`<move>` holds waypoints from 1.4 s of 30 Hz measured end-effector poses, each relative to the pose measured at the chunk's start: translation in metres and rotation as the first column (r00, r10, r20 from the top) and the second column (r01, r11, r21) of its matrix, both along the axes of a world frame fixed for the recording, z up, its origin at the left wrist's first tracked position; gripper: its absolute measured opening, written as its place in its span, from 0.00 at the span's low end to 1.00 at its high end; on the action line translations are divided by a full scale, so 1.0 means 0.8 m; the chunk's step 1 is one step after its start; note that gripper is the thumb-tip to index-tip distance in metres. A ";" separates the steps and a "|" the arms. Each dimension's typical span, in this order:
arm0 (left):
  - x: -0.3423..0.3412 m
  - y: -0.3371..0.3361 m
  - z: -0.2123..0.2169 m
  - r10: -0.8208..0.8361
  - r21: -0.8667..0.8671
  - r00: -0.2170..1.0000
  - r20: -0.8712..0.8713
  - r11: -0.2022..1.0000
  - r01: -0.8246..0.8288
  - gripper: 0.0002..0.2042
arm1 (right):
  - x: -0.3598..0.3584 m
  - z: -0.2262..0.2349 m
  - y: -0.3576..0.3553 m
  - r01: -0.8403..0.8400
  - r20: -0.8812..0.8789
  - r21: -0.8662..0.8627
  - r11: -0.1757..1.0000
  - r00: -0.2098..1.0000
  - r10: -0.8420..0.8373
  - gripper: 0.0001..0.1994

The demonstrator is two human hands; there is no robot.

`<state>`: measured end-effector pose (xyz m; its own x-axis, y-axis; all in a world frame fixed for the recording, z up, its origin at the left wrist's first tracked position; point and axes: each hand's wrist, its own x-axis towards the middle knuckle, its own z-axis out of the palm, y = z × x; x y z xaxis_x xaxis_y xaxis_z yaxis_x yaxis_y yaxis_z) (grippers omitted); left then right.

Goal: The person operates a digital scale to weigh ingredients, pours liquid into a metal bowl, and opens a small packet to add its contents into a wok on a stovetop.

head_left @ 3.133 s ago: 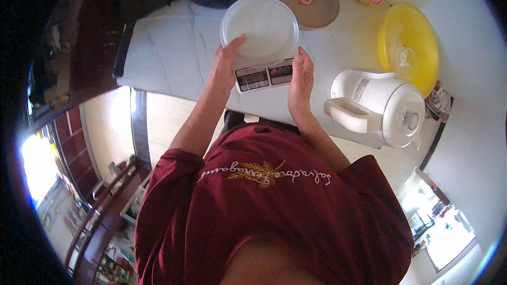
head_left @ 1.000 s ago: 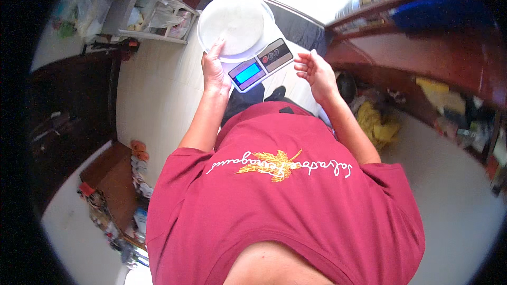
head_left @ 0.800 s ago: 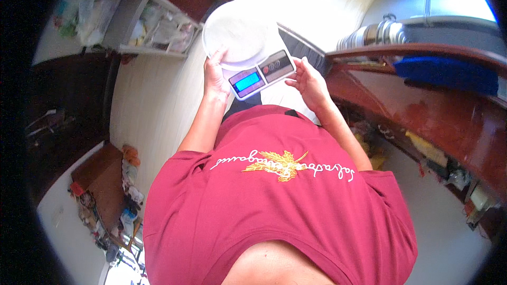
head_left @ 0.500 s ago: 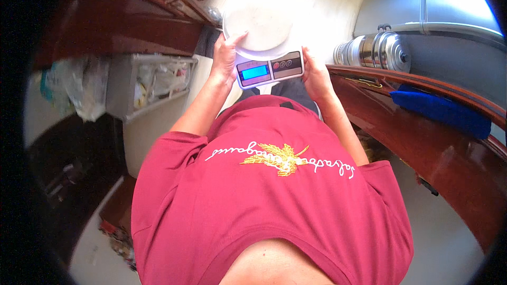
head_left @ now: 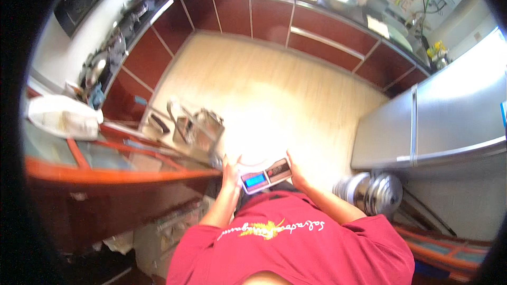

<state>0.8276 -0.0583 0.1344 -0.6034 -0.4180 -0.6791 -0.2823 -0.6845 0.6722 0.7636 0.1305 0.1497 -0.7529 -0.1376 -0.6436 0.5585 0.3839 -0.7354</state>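
Observation:
A white kitchen scale [head_left: 280, 172] with a lit blue display is held in front of my waist. My left hand [head_left: 231, 174] grips its left side, and my right hand [head_left: 298, 172] has hold of the right side. Glare washes out the scale's round top, so its outline is hard to make out. Dark buttons sit to the right of the display. Some of my fingers are hidden beneath or behind the scale.
Shiny stacked metal pots [head_left: 369, 192] stand to my right by a grey refrigerator [head_left: 385, 132]. At left is a glass-topped table [head_left: 132, 171] bearing a white plastic jug [head_left: 62, 116]. A metal rack [head_left: 198, 129] lies beyond it. Red cabinets [head_left: 227, 13] under a cluttered counter line the far side.
My view has swung upward, so the counter, cabinets and more floor now show. The scale appears lower in the picture, still between both hands.

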 end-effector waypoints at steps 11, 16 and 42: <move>0.218 0.026 0.335 0.263 0.122 0.931 -0.251 0.963 -0.239 0.21 | 0.167 0.319 0.000 -0.155 -0.077 -0.358 0.921 0.988 0.136 0.25; 0.137 -0.024 0.375 0.173 0.101 0.939 -0.296 0.984 -0.149 0.21 | 0.107 0.364 -0.034 -0.136 -0.098 -0.368 0.920 0.989 0.107 0.24; -0.428 -0.189 0.356 -0.158 -0.025 0.937 -0.312 0.987 0.158 0.20 | -0.414 0.365 -0.191 0.216 0.103 -0.379 0.900 0.976 -0.191 0.29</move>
